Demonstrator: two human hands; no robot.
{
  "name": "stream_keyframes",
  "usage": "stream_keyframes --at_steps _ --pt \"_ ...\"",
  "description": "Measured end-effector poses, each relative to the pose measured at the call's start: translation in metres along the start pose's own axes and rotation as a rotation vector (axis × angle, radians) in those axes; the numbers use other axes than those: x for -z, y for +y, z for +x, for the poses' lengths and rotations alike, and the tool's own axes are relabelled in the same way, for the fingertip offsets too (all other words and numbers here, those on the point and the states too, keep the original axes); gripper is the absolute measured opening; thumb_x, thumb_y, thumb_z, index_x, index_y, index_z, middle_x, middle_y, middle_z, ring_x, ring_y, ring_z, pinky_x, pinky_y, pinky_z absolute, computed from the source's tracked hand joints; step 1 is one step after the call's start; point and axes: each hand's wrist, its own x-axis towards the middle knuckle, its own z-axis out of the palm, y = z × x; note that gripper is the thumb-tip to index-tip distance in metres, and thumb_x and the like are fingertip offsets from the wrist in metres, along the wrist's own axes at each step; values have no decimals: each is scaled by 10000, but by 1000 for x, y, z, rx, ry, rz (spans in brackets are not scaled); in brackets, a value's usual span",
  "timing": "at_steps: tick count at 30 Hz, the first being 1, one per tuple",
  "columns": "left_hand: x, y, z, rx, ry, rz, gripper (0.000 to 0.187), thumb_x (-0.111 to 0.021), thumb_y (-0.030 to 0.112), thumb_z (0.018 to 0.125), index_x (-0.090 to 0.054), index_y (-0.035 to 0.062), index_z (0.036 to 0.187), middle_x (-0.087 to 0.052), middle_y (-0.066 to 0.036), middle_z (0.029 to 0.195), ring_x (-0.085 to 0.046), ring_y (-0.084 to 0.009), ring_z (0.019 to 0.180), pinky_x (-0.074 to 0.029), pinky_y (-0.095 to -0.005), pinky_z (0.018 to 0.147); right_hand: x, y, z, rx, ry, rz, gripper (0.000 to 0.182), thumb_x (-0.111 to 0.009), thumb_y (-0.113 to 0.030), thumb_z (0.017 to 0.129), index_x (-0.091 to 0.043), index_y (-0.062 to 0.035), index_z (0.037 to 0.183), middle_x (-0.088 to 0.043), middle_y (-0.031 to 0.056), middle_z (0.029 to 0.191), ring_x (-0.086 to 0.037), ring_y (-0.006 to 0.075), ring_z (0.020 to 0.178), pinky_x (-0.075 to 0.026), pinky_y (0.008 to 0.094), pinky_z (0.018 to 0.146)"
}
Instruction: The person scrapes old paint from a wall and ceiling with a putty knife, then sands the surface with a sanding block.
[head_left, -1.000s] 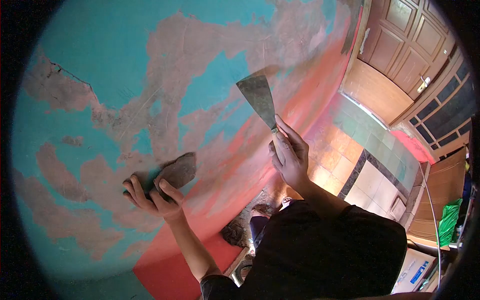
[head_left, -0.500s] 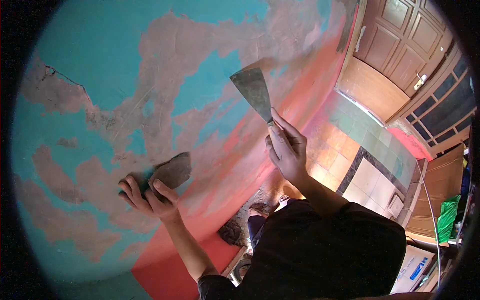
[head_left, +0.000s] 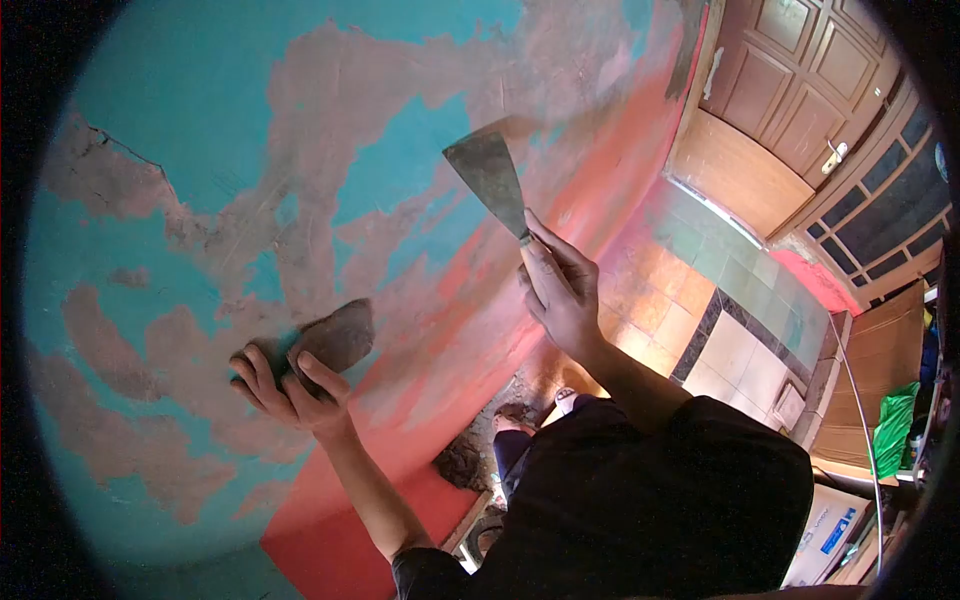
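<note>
A putty knife (head_left: 487,175) with a wide metal blade is gripped by its handle in my right hand (head_left: 563,290), the blade pointing up and left in front of the wall. My left hand (head_left: 300,388), lower on the left, holds a dark flat piece (head_left: 342,335) between thumb and fingers, close to the wall; its exact kind is unclear. The wall (head_left: 230,110) is turquoise with large greyish-brown patches, turning red-orange toward its lower edge. A crack runs through the patch at the upper left.
A brown panelled door (head_left: 800,80) stands at the upper right, above a tiled floor (head_left: 735,350). At the right are cardboard (head_left: 870,370), a green plastic bag (head_left: 893,430), a cable and a white box (head_left: 822,530). My feet show at the lower middle.
My right hand and the putty knife have shifted slightly left and down in view. My left hand with the dark piece has moved slightly left.
</note>
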Motion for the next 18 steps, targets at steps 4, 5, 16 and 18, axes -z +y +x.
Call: stream_keyframes --at_steps 4,5,16,18 --pt "1 -1 2 -13 22 -14 371 -574 218 1025 -654 0 735 -620 -260 1357 -504 -432 1380 -312 -603 1205 4 2 -9 9 -62 22 427 -526 -115 1083 -493 -30 1500 -524 -42 715 -392 -3 553 -315 176 453" --pt "2 -2 -1 -9 24 -10 371 -574 218 1025 -654 0 735 -620 -260 1357 -504 -432 1380 -312 -603 1205 4 4 -7 10 -67 20 427 -526 -115 1083 -493 -30 1500 -524 -42 715 -392 -3 553 -315 176 453" --pt "4 0 -2 -2 -4 21 390 -577 205 1013 -620 -3 686 -622 -272 1348 -516 -439 1368 -338 -596 1193 -10 -11 -5 -17 15 -63 428 -526 -95 1080 -492 -21 1500 -486 -61 728 -387 7 556 -313 189 477" --pt "0 -1 -3 -9 24 7 392 -580 205 1011 -616 -7 684 -624 -269 1345 -517 -441 1367 -334 -594 1195 -2 0 -11 47 -75 -101 428 -522 -75 1078 -491 -23 1502 -481 -64 729 -385 9 571 -319 185 494"
